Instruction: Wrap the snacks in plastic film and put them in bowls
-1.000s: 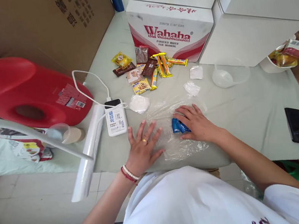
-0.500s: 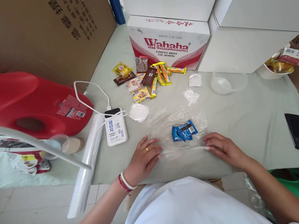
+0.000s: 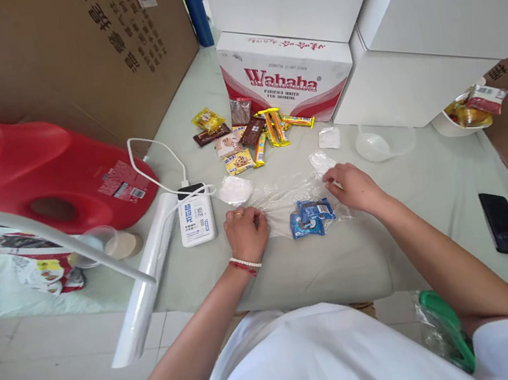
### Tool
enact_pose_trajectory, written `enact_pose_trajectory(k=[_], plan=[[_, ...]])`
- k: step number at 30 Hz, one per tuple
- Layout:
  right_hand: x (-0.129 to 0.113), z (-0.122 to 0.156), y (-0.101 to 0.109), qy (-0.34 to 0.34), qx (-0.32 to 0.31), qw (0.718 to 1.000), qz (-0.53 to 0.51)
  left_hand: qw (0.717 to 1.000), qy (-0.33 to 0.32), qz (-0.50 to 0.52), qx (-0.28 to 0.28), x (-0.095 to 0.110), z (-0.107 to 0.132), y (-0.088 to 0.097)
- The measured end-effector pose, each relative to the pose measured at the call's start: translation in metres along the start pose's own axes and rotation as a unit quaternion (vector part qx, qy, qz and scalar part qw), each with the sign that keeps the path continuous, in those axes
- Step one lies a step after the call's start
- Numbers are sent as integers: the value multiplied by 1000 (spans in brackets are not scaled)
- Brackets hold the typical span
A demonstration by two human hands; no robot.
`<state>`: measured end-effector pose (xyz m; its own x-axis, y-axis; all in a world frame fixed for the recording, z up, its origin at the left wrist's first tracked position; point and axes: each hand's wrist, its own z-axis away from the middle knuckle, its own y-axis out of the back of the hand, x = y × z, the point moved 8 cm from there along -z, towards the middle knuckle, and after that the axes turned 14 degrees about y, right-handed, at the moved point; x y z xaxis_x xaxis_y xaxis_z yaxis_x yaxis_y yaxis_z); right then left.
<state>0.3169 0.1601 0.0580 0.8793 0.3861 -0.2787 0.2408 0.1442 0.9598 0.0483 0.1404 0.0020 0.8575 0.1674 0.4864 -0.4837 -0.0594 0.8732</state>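
Observation:
A clear plastic sheet point(image 3: 285, 201) lies on the pale table, folded over two blue snack packets point(image 3: 311, 218). My left hand point(image 3: 245, 231) is closed, pinching the sheet's left edge. At the sheet's far right corner my right hand point(image 3: 351, 186) pinches the film with bent fingers. The blue packets sit between both hands under the film.
A pile of wrapped snacks point(image 3: 248, 132) lies before the Wahaha box point(image 3: 287, 73). A power bank point(image 3: 196, 216), a film roll point(image 3: 144, 278), a red container point(image 3: 34, 170), a clear bowl point(image 3: 378, 143) and a black phone point(image 3: 500, 224) are around.
Both hands moved from the near edge of the sheet away from me, carrying the film's near edge over the blue packets. The sheet now looks folded and smaller.

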Motion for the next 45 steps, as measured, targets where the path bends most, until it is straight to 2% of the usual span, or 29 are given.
enact_pose_trajectory(k=[2,5,7,9,11,14,17,20,22,24,26,28,31,33,35,37,39,41,43,45], plan=[[-12,-26,-2,43,0,999,6,1000,4,-4,1,0,1,0],[-25,-63,-23,72,-46,996,29,1000,11,1,13,-3,1,0],[-27,-79,-34,66,-75,994,42,999,10,10,32,-4,1,0],[-30,-82,-35,74,-90,993,33,999,7,19,47,-6,2,-1],[-41,-73,-26,116,-82,990,12,998,9,29,50,-7,2,-3],[-68,-35,-9,223,-70,972,13,998,18,43,43,-8,0,-6],[-87,15,-17,281,-90,954,45,999,25,45,11,-9,-3,-8],[-83,50,-41,251,-86,963,54,995,20,96,-19,-13,-2,0],[-78,62,-56,225,-69,971,44,984,5,177,-32,-13,5,12],[-77,66,-67,211,-52,976,31,965,-20,255,-61,-5,15,22],[-80,66,-72,202,-40,979,12,948,-60,295,-104,17,28,26],[-83,66,-73,189,-29,981,-17,938,-120,290,-145,48,41,21],[-85,68,-69,173,13,980,-95,935,-208,198,-209,93,55,-5],[-77,72,-66,142,63,973,-171,945,-226,114,-208,107,56,-24],[-54,76,-62,41,147,967,-204,953,-227,57,-192,110,54,-35],[-26,86,-56,-90,234,957,-143,957,-228,34,-176,108,54,-41],[-10,90,-51,-160,260,950,-62,964,-218,22,-153,103,56,-41],[-4,82,-51,-158,233,958,-58,977,-179,12,-118,96,54,-40],[-4,73,-48,-141,220,958,-121,987,-138,3,-87,90,54,-38],[-13,63,-43,-113,222,952,-178,989,-131,-8,-72,91,57,-37]])
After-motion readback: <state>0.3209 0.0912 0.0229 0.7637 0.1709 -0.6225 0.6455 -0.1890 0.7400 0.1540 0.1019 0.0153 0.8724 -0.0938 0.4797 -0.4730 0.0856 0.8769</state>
